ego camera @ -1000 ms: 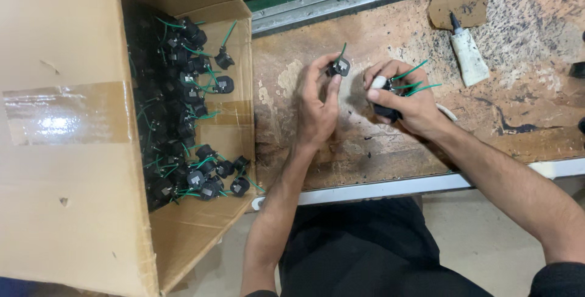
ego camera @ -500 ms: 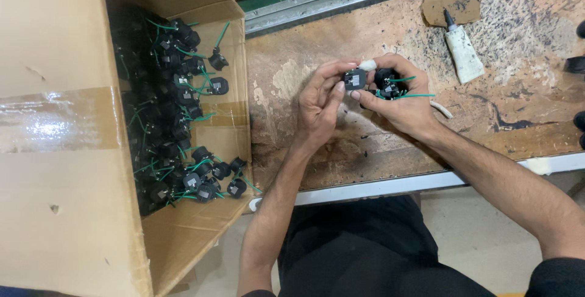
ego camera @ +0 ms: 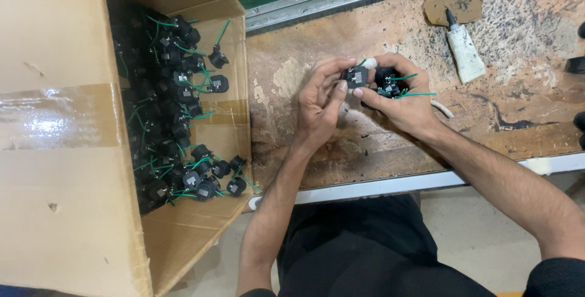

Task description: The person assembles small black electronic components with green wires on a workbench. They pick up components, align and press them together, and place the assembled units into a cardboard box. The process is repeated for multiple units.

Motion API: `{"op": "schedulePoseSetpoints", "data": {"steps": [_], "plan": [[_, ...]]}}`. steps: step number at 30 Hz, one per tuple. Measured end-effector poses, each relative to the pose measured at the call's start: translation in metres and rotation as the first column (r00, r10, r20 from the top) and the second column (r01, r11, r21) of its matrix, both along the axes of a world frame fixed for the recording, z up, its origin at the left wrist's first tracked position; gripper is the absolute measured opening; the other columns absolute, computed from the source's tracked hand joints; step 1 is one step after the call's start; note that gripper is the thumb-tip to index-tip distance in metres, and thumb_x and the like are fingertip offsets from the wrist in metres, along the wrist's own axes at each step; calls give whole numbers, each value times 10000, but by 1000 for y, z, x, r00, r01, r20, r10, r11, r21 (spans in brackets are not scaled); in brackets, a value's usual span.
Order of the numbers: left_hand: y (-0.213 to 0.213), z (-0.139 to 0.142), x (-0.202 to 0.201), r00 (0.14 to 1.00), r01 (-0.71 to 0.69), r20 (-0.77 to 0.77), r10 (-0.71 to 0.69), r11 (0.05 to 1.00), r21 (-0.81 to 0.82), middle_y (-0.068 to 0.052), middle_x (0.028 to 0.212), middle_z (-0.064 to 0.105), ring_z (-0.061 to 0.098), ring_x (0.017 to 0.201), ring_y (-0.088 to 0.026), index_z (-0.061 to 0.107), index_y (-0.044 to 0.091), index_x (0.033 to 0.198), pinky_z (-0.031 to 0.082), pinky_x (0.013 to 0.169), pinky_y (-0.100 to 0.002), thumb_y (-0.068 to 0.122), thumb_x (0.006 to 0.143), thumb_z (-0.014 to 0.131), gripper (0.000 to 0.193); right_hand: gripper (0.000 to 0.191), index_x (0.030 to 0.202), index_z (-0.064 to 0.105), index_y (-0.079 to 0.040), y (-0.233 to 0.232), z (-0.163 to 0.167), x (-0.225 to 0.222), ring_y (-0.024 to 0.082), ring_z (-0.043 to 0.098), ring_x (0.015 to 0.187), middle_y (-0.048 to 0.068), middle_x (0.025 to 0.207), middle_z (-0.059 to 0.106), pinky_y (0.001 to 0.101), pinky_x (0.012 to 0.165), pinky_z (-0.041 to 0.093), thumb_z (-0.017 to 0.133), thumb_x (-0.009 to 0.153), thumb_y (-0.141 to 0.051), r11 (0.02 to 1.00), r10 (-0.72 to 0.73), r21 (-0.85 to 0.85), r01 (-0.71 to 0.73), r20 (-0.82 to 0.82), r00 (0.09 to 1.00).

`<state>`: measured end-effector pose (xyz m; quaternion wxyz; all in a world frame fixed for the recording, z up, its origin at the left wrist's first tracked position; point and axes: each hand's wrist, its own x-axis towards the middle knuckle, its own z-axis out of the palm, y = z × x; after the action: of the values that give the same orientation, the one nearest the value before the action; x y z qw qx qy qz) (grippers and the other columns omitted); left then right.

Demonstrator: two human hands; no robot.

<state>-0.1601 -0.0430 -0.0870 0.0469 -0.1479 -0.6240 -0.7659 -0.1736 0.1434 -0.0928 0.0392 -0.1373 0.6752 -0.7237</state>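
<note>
Head view: two hands join small black parts above the tabletop.

Left hand (ego camera: 320, 99) grips a square black plug part (ego camera: 355, 77) between thumb and fingertips, its face turned up to the camera. Right hand (ego camera: 399, 99) is closed around a second black part with green wires (ego camera: 390, 85); the wires trail out to the right, so the long axis of that piece runs roughly left to right. The two parts sit just beside each other, held clear of the worn tabletop (ego camera: 365, 151), with the left hand's part directly left of the right hand's fingers. An open cardboard box (ego camera: 67, 151) to the left holds many similar black parts with green wires (ego camera: 177, 102). A white glue tube (ego camera: 463, 50) lies well apart at upper right. Nothing stands between the hands.
</note>
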Motion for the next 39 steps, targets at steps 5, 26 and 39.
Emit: {"op": "schedulePoseSetpoints", "data": {"steps": [5,26,39], "plan": [[2,8,3,998,-59,-4,59,998,-24,-88,1449,495,600,1334,-195,607,22,1373,601,1115,-326,-62,1015,646,370,304,1254,619,-46,0,6,-2,73,656,680,13,889,652,240,484,499,738,974,-57,996,48,-88,-35,160,986],[5,23,7,950,-285,-212,228,912,-296,-63,1333,608,647,1208,-146,675,34,1277,606,1022,-255,-49,845,863,478,195,1171,595,-15,4,-4,-7,138,610,558,82,848,655,275,444,468,684,1042,-131,947,202,-306,-95,342,918],[3,18,10,969,-200,-203,139,926,-319,-44,1311,638,644,1263,-167,706,66,1254,548,1128,-277,-94,898,775,396,340,1185,608,-60,3,-9,-3,107,629,784,52,1063,654,251,609,507,799,915,15,967,66,-253,-38,104,992]]}}
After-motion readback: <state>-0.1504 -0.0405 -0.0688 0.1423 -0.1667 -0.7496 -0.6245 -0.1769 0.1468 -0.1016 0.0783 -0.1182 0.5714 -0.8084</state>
